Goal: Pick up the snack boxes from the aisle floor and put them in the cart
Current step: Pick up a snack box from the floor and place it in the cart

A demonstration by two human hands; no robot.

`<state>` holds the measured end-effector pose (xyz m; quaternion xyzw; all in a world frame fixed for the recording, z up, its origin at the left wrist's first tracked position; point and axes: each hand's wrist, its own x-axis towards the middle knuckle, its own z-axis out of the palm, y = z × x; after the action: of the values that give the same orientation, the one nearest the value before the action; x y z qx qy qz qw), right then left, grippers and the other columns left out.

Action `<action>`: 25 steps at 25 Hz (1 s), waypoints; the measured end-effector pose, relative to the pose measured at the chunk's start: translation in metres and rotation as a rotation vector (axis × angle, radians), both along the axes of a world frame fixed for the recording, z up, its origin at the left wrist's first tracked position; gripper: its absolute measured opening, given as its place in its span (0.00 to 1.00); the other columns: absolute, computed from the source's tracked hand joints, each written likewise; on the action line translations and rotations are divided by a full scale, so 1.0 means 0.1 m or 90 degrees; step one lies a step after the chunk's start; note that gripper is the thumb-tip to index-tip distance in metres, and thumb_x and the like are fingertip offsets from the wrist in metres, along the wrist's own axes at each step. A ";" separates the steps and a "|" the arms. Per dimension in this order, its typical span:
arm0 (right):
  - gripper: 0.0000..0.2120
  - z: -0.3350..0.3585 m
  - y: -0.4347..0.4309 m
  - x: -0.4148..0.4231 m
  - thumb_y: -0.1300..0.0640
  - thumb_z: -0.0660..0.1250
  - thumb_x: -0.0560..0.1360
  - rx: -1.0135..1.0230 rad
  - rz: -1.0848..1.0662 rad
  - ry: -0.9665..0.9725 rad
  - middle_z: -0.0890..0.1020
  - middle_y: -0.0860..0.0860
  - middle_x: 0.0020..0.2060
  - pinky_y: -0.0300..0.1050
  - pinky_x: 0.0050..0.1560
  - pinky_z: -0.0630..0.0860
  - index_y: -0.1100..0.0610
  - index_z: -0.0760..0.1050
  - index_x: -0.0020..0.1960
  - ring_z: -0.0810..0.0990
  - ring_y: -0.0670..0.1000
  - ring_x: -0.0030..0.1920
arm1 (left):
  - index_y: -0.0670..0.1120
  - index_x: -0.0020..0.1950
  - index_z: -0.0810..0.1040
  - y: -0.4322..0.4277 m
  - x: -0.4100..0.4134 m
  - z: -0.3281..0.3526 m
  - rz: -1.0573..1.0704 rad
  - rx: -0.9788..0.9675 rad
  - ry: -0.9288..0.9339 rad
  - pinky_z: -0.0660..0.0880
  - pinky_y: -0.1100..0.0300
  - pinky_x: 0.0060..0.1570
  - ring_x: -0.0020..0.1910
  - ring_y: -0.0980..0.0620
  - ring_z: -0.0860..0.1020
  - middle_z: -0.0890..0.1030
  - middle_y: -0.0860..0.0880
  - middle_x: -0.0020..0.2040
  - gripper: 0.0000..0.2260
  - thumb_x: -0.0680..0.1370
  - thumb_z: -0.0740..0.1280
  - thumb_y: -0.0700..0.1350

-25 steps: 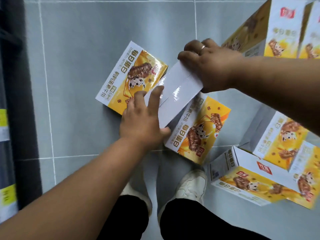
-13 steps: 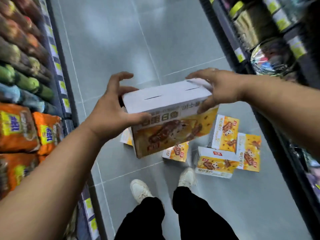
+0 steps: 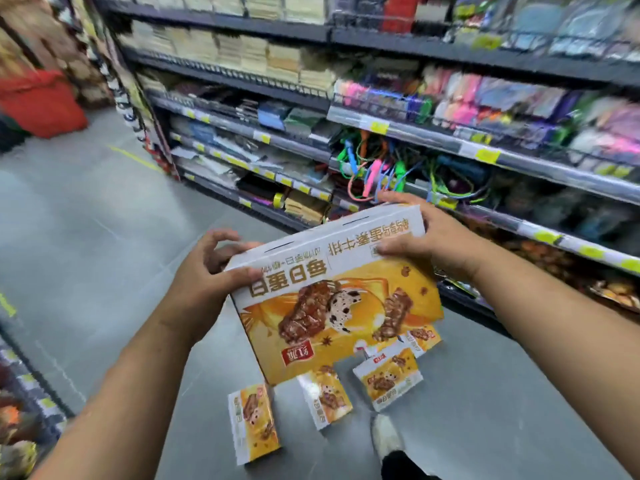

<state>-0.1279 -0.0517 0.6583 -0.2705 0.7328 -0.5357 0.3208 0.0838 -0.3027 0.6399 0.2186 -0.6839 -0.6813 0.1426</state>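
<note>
I hold a yellow and white snack box in the air at waist height, its printed face toward me. My left hand grips its left end with the thumb on the front. My right hand grips the upper right corner. Below it, several more snack boxes lie on the grey aisle floor: one at the left, one in the middle, one at the right. A further box peeks out behind the held one. No cart is in view.
A tall dark shelf unit with stationery and coloured cords runs along the right side of the aisle. Snack bags fill the shelf edge at lower left. A red bag sits far back left. My white shoe stands near the floor boxes.
Both hands lifted the box off the floor pile and raised it. My view swung up and right, from the floor toward the stationery shelves.
</note>
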 end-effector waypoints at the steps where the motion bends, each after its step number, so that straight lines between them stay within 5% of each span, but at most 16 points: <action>1: 0.38 0.09 0.29 0.06 0.51 0.83 0.54 -0.016 -0.064 -0.008 0.84 0.46 0.50 0.43 0.47 0.80 0.41 0.74 0.61 0.84 0.48 0.49 | 0.48 0.51 0.73 0.15 -0.15 0.12 -0.042 -0.011 0.008 0.79 0.48 0.46 0.52 0.40 0.81 0.82 0.42 0.56 0.27 0.56 0.78 0.49; 6: 0.32 0.62 1.94 0.37 0.51 0.83 0.52 -0.038 -0.357 -0.001 0.83 0.52 0.49 0.47 0.43 0.81 0.46 0.77 0.54 0.84 0.49 0.45 | 0.43 0.44 0.75 1.43 -0.99 0.64 -0.227 -0.070 0.049 0.79 0.59 0.41 0.51 0.55 0.82 0.80 0.47 0.59 0.18 0.62 0.80 0.45; 10: 0.29 0.92 3.08 0.66 0.50 0.79 0.55 -0.047 -0.506 0.041 0.82 0.52 0.50 0.42 0.38 0.79 0.47 0.75 0.54 0.82 0.49 0.44 | 0.58 0.53 0.77 2.49 -1.39 0.90 -0.293 -0.082 0.041 0.76 0.42 0.54 0.59 0.46 0.76 0.76 0.54 0.60 0.23 0.62 0.78 0.61; 16: 0.28 1.51 6.03 1.79 0.53 0.80 0.58 -0.101 -0.812 0.090 0.81 0.57 0.53 0.47 0.36 0.79 0.49 0.75 0.56 0.84 0.57 0.43 | 0.57 0.58 0.75 5.67 -1.53 1.56 -0.610 -0.051 0.050 0.78 0.53 0.41 0.50 0.48 0.82 0.82 0.50 0.54 0.13 0.74 0.71 0.50; 18: 0.30 1.52 6.28 1.83 0.51 0.83 0.56 -0.106 -0.812 0.096 0.81 0.56 0.53 0.50 0.39 0.80 0.47 0.76 0.55 0.85 0.57 0.45 | 0.56 0.59 0.75 5.92 -1.54 1.65 -0.625 -0.061 0.077 0.77 0.56 0.42 0.48 0.50 0.82 0.83 0.50 0.54 0.14 0.75 0.71 0.49; 25: 0.29 1.87 8.52 2.86 0.53 0.79 0.58 -0.100 -0.977 0.151 0.82 0.55 0.52 0.51 0.42 0.82 0.50 0.74 0.57 0.85 0.56 0.46 | 0.54 0.59 0.77 8.63 -1.19 1.95 -0.802 -0.022 0.112 0.77 0.41 0.57 0.51 0.45 0.83 0.82 0.45 0.54 0.20 0.69 0.75 0.52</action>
<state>0.1582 0.7998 0.8452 0.2347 0.7040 -0.6257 -0.2403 -0.0349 0.5603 0.8354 -0.2850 -0.6779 -0.6388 -0.2262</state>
